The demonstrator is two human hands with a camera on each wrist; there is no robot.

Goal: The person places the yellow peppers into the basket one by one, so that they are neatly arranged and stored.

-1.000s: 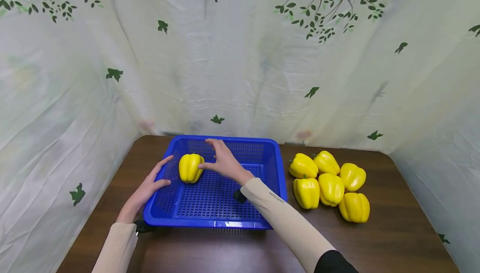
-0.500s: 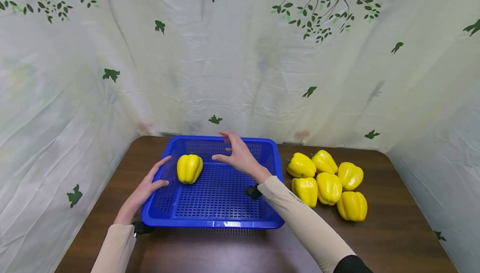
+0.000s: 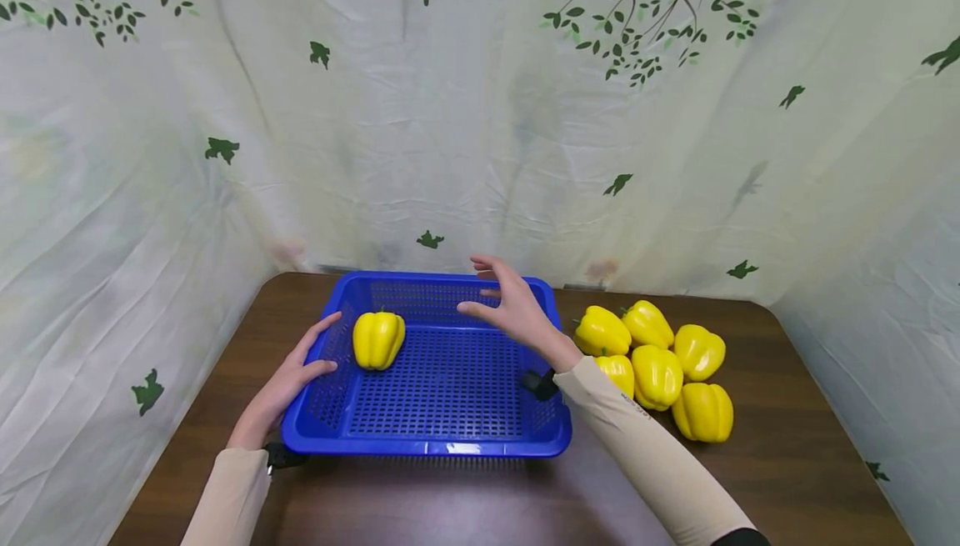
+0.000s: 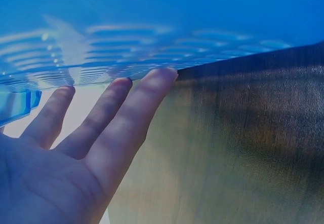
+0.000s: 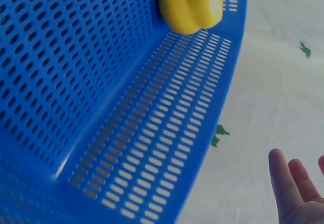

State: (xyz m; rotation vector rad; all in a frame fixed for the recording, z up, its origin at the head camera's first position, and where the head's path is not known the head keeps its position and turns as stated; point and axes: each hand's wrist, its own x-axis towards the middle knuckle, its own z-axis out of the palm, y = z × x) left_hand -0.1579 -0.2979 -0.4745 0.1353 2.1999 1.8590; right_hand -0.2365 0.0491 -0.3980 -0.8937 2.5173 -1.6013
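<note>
A blue plastic basket [image 3: 435, 448] with perforated walls and floor stands on the table. One yellow bell pepper [image 3: 378, 340] sits upright inside it, near the left wall. My left hand [image 3: 285, 383] holds the basket's left rim, with the thumb over the inner side. In the left wrist view, the left fingers [image 4: 121, 112] lie straight against the basket's outer side. Over the back right part of the basket is my right hand [image 3: 517, 308], holding nothing, its fingers and thumb spread apart. From the right wrist view, the right fingers [image 5: 286, 183] show beyond the basket's rim.
Several yellow bell peppers [image 3: 657, 377] lie in a cluster on the brown wooden table [image 3: 795, 446], right of the basket. One is partly hidden by my right sleeve [image 3: 637, 438]. A pale curtain [image 3: 480, 154] with leaf prints hangs behind the table and at both sides.
My right hand has moved right, away from the bell pepper in the basket, its fingers staying spread. The left hand keeps its place on the rim. The view has shifted slightly.
</note>
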